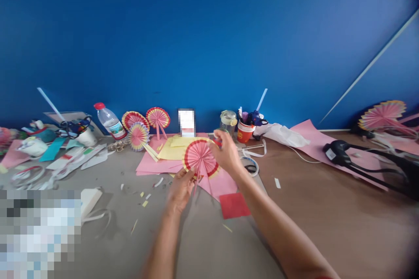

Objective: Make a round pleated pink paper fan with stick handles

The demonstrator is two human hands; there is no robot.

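Observation:
A round pleated paper fan (200, 157), pink with red and yellow bands at its rim, is held up facing me. My left hand (182, 187) is closed on its lower edge, near thin pink strips that hang down. At the fan's upper right is my right hand (227, 152), its fingers curled together. A small red and dark bit shows at those fingertips, too small to name. Behind the fan lie yellow paper sheets (170, 149) on pink paper sheets (147, 163). A red paper square (234, 205) rests beneath my right forearm.
More finished fans (157, 117) lean at the back, near a plastic bottle (111, 123) and a phone (187, 123). A jar (228, 120) and a red cup of tools (245, 131) stand at right. Black straps (340, 153) lie on pink paper. Scraps dot the table (131, 244).

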